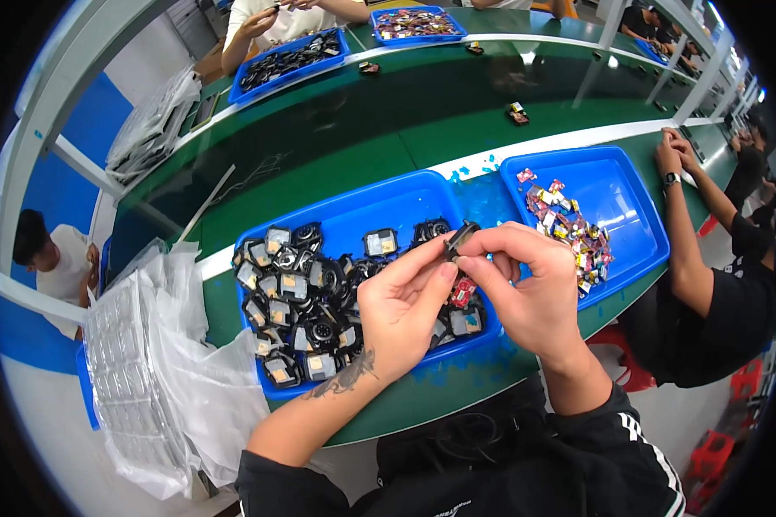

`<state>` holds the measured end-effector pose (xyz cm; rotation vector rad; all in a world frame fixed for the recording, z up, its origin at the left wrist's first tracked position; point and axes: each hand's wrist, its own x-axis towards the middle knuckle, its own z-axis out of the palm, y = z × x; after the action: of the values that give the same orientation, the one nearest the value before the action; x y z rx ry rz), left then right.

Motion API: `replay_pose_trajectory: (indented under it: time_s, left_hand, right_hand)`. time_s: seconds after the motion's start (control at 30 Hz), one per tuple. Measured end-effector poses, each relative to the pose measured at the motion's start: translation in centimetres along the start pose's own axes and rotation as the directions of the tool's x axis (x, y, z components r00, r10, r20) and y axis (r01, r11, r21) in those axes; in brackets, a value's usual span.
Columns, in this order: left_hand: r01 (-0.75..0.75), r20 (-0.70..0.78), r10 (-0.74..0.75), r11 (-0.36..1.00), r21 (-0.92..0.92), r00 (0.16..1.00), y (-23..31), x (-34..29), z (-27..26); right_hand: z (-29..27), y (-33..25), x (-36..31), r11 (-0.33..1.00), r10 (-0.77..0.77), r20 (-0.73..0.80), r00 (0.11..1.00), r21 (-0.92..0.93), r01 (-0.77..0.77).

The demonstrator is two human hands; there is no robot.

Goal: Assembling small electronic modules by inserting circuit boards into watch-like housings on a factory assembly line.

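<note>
My left hand [405,297] and my right hand [530,280] meet above the right side of a blue tray [319,211]. Between their fingertips they pinch a small black casing [462,236], held on edge. Just under it shows a small red part [463,291] with pale marks; whether it is attached to the casing I cannot tell. Many black watch-like casings [293,286] with grey and tan squares fill the tray below. To the right, a second blue tray [634,207] holds a heap of small red, white and yellow parts [569,228].
Clear plastic trays and sheeting [147,370] lie at the left. Beyond my trays runs a dark green conveyor belt [388,112] carrying a few small parts [517,113]. Across it stand more filled trays [293,60] and a person. A co-worker's forearm [685,233] is at the right.
</note>
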<state>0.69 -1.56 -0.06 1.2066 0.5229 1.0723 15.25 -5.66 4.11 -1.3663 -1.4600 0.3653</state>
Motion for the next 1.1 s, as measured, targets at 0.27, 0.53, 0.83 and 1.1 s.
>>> replay_pose_trajectory:
  time_s: [0.27,0.53,0.83,1.1]
  left_hand:
    - [-0.08,0.017,0.08,0.997,-0.003,0.997,0.5,-0.5,-0.2]
    - [-0.039,0.099,0.061,0.978,-0.206,0.993,0.9,-0.7,0.2]
    - [-0.092,-0.187,0.071,0.99,-0.105,0.98,2.1,0.2,1.1]
    - [-0.423,0.155,0.396,0.875,0.234,0.905,4.3,0.5,0.3]
  right_hand:
    - [-1.4,-1.2,0.5,0.989,0.114,0.042,0.993,0.089,-0.118]
    - [-0.9,0.1,0.8,0.964,0.0,0.023,1.0,0.265,-0.006]
    - [0.1,-0.7,-3.2,0.953,0.12,0.064,0.991,0.272,-0.133]
    - [-0.1,-1.1,-3.3,0.839,0.201,-0.075,0.977,0.527,-0.132]
